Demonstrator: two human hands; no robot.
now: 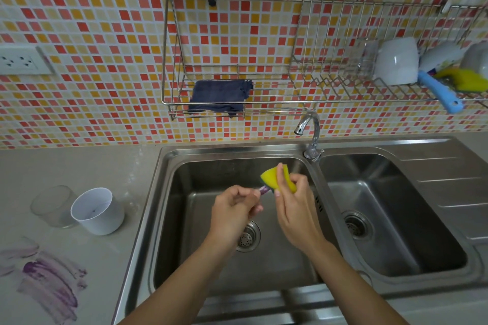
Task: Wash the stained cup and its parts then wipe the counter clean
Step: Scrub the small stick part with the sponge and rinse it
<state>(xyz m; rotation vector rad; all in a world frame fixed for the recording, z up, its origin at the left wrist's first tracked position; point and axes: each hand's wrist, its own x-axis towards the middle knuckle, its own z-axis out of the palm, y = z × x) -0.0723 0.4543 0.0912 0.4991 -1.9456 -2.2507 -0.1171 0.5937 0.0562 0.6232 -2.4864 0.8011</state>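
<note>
Over the left sink basin point(200, 258), my left hand point(235, 212) grips a small purple-stained part point(264, 189); only its tip shows between my fingers. My right hand point(293, 203) holds a yellow sponge point(277, 175) folded around that tip. On the counter to the left stand a white cup point(99, 212) and a clear cup part point(54, 206), side by side. Purple smears point(50, 280) cover the counter at the near left.
A dark blue cloth point(219, 96) lies in the wall rack point(169, 60). The faucet point(310, 134) stands between the two basins, with no water seen running. The right rack holds a white mug point(396, 60), a blue-handled tool point(439, 92) and another sponge point(467, 79).
</note>
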